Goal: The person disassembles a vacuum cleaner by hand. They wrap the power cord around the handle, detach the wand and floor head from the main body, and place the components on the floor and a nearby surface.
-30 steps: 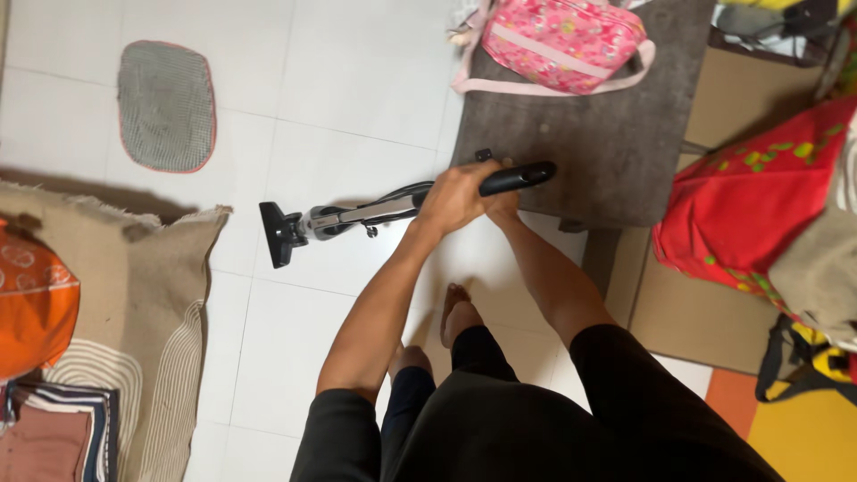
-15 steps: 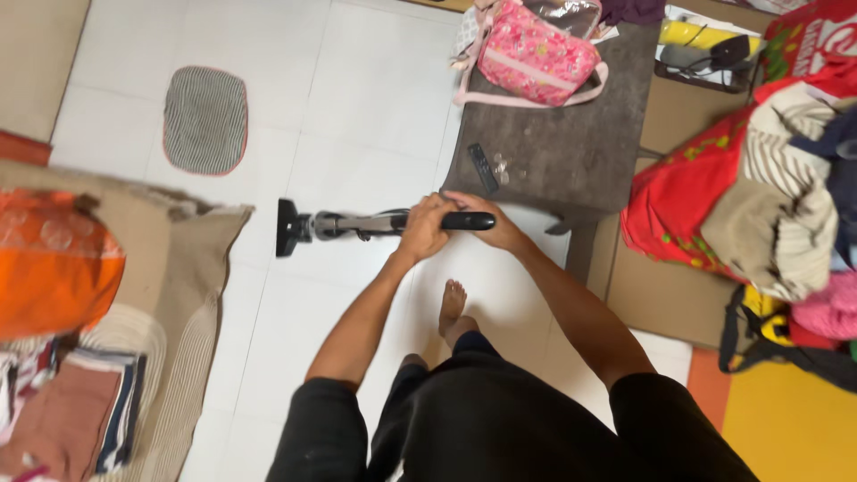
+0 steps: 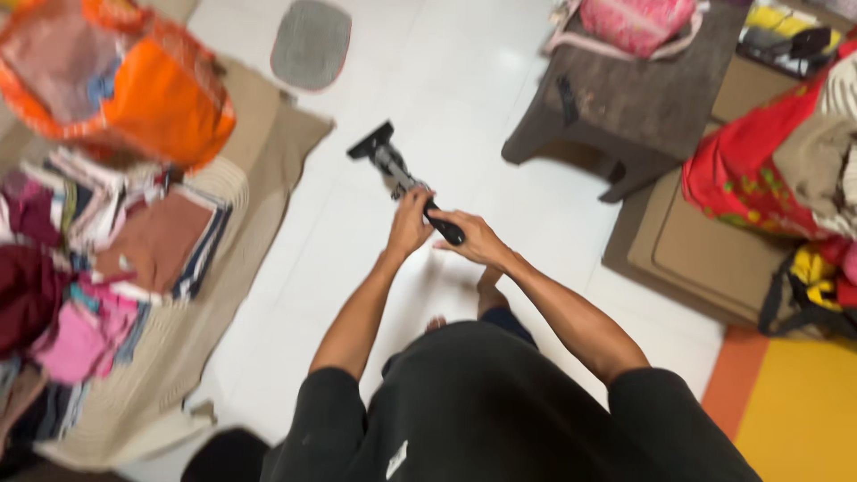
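Observation:
I stand on a white tiled floor [image 3: 464,107] holding a black stick vacuum [image 3: 393,170] in front of me. Its flat head rests on the tiles toward the upper left. My left hand [image 3: 409,223] wraps the shaft just below the handle. My right hand [image 3: 473,239] is closed on the black handle grip. Both arms reach forward from my dark clothes, and my bare feet show below the hands.
A beige mat [image 3: 178,339] on the left carries piles of folded clothes [image 3: 107,259] and an orange bag [image 3: 116,80]. A small grey rug [image 3: 311,40] lies ahead. A dark low table [image 3: 643,107] with a pink bag [image 3: 638,22] stands right, beside a red bag [image 3: 759,170].
The view has swung, so the vacuum now points up-left instead of straight left. The mat with clothes fills more of the left side. Both hands keep their grip.

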